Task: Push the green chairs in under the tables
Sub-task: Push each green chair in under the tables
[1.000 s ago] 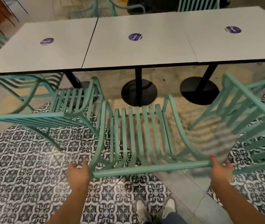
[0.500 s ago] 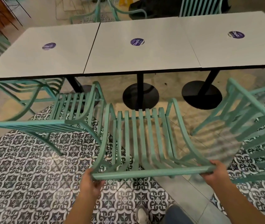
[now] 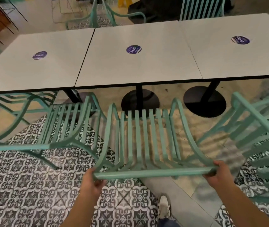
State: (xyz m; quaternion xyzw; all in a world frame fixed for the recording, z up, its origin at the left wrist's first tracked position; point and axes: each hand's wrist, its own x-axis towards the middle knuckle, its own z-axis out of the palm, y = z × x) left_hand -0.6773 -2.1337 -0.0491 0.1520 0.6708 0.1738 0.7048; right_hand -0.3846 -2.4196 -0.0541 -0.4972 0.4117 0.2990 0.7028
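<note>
Head: both hands [image 3: 90,183] around chair rail [image 3: 151,173]

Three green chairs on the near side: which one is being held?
The middle chair, facing the centre table. The left hand and right hand grip its top rail ends; the left chair and right chair stand untouched.

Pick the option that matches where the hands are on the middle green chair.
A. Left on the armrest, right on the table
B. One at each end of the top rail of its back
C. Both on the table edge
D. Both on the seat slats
B: the left hand and the right hand each grip an end of the middle chair's top rail, short of the middle table.
</note>
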